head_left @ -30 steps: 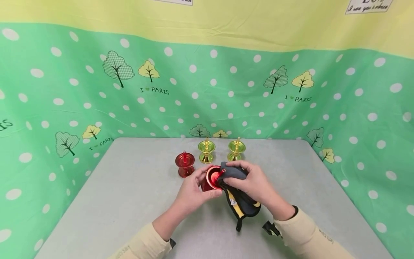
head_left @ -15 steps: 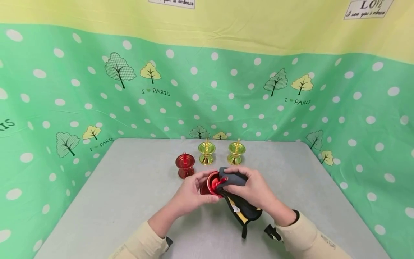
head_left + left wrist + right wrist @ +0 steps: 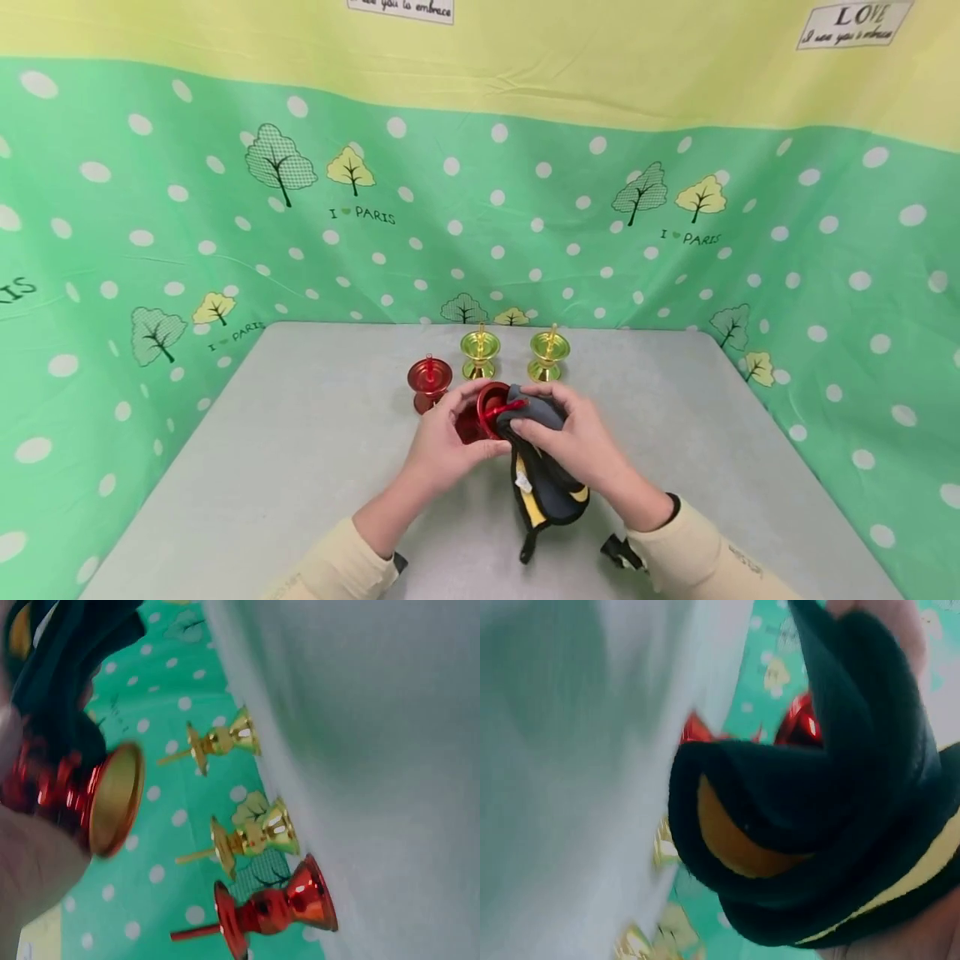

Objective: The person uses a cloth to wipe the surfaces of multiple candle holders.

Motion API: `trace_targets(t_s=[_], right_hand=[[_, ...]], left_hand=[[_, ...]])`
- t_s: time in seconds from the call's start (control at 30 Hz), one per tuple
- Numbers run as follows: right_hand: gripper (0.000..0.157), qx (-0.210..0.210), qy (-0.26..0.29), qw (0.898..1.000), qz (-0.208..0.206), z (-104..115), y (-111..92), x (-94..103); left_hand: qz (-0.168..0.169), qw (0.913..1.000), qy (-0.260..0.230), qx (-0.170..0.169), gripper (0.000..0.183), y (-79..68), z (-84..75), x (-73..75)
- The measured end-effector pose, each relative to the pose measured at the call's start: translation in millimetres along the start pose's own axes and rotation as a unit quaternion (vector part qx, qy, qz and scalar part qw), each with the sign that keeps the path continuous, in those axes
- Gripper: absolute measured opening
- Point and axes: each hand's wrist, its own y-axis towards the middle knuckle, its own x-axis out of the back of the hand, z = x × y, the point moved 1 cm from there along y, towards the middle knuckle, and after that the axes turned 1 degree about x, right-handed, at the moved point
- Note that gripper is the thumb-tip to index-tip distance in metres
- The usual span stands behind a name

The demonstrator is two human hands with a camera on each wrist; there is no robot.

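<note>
In the head view my left hand (image 3: 442, 437) grips a shiny red candle holder (image 3: 487, 398) with a central spike, tilted so its dish faces my right hand. My right hand (image 3: 581, 433) pinches a dark grey cloth (image 3: 558, 492), with black edging, yellow lining and a loop, against the dish rim beside the spike. Its lower end hangs loose. The left wrist view shows the hollow base of the held candle holder (image 3: 116, 799) pointing away from the palm. Folds of the cloth (image 3: 855, 750) fill much of the right wrist view and hide most of the red dish.
Another red candle holder (image 3: 430, 377) stands upright just beyond my left hand. Two gold ones, the left gold candle holder (image 3: 480, 346) and the right gold candle holder (image 3: 550, 346), stand farther back. A green dotted curtain (image 3: 480, 208) hangs behind the grey table (image 3: 300, 433).
The held candle holder has turned, and its spike now points more to the right. The loose end of the cloth has swung to the left and down. The standing candle holders stay put.
</note>
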Motion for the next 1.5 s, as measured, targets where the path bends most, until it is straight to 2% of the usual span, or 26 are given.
trace_targets(t_s=[0.1,0.2,0.27,0.37,0.47,0.53,0.63,0.73,0.93,1.0,1.07,1.13,1.27,1.33,1.4,1.5], right_hand=[[0.048,-0.035,0.051,0.998,-0.011,-1.6,-1.9,-5.4],[0.048,-0.047,0.069,0.996,-0.017,-2.6,-2.2,-5.7],[0.048,-0.048,0.06,0.997,-0.014,-3.1,-1.9,-2.6],[0.048,-0.054,0.041,0.998,-0.008,-3.3,-1.2,5.7],[0.048,-0.053,0.04,0.998,0.016,-3.2,0.9,16.3],[0.048,-0.049,0.045,0.997,0.038,-2.1,2.8,21.2],[0.048,-0.032,0.04,0.997,0.061,-0.7,4.2,23.8],[0.046,-0.012,0.027,0.998,0.05,-0.1,2.6,21.8],[0.042,0.015,0.004,1.0,-0.005,2.3,-5.5,9.2],[0.042,0.015,0.002,1.0,-0.015,3.5,-7.5,5.8],[0.041,0.014,0.002,1.0,-0.013,3.8,-7.7,5.9],[0.04,0.029,0.002,1.0,0.002,2.7,-5.3,10.3],[0.04,0.065,0.0,0.996,0.063,-3.0,2.5,24.1],[0.04,0.067,0.002,0.995,0.079,-5.2,4.6,26.9],[0.039,0.052,0.0,0.996,0.067,-6.0,4.4,24.1],[0.04,0.006,0.006,1.0,0.03,-4.4,2.2,13.9]], left_hand=[[-0.053,0.9975,0.04,-0.024,0.086,-3.9,-0.1,-9.1],[-0.063,0.9954,0.064,-0.033,0.088,-6.5,-0.5,-12.9],[-0.042,0.9962,0.067,-0.038,0.089,-6.5,-1.6,-12.1],[0.015,0.9974,0.057,-0.042,0.09,-4.9,-4.5,-7.2],[0.07,0.996,0.045,-0.032,0.09,-1.3,-7.6,-1.7],[0.09,0.9952,0.036,-0.019,0.089,1.2,-8.7,0.8],[0.101,0.9946,0.025,-0.005,0.087,3.7,-7.7,1.7],[0.09,0.9959,-0.003,0.004,0.085,3.2,-5.8,0.2],[0.002,0.9998,-0.021,0.001,0.083,-0.7,-6.5,-5.2],[-0.01,0.9996,-0.024,0.002,0.083,-1.5,-7.1,-5.5],[0.005,0.9992,-0.038,0.008,0.082,-1.4,-7.1,-4.0],[0.044,0.9971,-0.059,0.019,0.081,-0.1,-7.0,-0.2],[0.135,0.9839,-0.11,0.04,0.077,2.8,-7.3,11.1],[0.149,0.9803,-0.121,0.049,0.076,3.1,-7.8,13.3],[0.124,0.9846,-0.116,0.043,0.076,2.4,-6.8,10.2],[0.033,0.9976,-0.06,0.01,0.079,-0.4,-6.0,-0.3]])
